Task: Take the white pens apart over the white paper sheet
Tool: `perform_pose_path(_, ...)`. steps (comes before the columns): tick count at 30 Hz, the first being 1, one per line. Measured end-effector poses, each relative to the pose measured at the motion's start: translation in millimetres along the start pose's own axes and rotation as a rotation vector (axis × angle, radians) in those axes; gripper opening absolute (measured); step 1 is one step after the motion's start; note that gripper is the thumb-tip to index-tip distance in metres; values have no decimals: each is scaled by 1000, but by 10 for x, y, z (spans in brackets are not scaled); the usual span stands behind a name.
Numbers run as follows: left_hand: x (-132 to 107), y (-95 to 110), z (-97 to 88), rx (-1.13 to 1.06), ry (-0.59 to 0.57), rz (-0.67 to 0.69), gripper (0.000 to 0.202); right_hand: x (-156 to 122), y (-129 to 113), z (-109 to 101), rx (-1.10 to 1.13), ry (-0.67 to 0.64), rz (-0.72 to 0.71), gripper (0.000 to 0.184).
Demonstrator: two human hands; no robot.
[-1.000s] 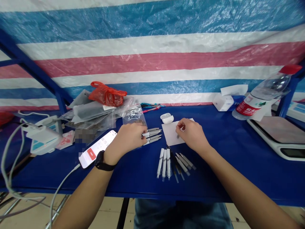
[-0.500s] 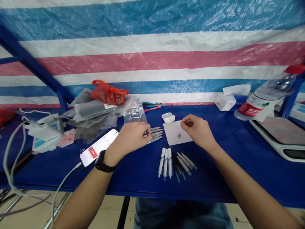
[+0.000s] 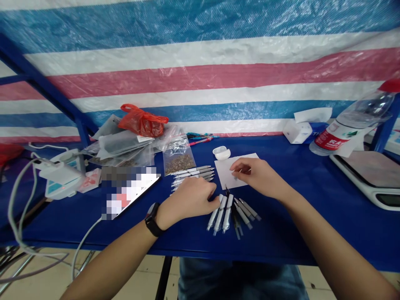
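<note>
Hands apart: the left hand [image 3: 190, 199] curls down at the tips of the fanned white pens [image 3: 221, 213], and the right hand [image 3: 259, 177] has its fingers [image 3: 240, 166] over a white paper sheet [image 3: 226, 175] on the blue counter [image 3: 281, 237]. Whether either hand holds anything — cannot tell. A careless brush of the left hand could knock those pens askew — or into the slimmer grey pens [image 3: 193, 174] just beyond it.

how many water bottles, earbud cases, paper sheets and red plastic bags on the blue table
water bottle: 1
earbud case: 1
paper sheet: 1
red plastic bag: 1
total: 4
</note>
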State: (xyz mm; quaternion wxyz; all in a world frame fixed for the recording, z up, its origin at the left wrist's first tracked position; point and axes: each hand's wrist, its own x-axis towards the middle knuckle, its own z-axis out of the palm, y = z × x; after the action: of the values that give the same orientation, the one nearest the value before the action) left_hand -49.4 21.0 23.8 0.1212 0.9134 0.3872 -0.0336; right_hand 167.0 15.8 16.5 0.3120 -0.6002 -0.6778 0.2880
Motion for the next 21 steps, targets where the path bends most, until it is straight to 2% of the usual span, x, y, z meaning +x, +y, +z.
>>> perform_pose_path(4, -3, 34, 17, -28, -2, 19, 29, -25, -13, 48, 14, -50, -13, 7)
perform_pose_path(9, -1, 29, 19, 48, -17, -4, 14, -40, -11, 62, 20, -81, 3, 12)
perform_pose_path(12, 6, 11, 10, 67, 18, -22, 11, -60, -23, -1, -29, -179, -27, 18)
perform_pose_path(16, 23, -12, -6, 12, 45, -59, 16, -96, -39, -120, -145, -358, -27, 18)
perform_pose_path(19, 36, -30, -6, -14, 50, -54, 18, -119, -45, -130, -143, -499, -30, 27)
perform_pose_path(21, 42, -37, -1, -20, 49, -53, 18, -124, -43, -103, -140, -498, -58, 32)
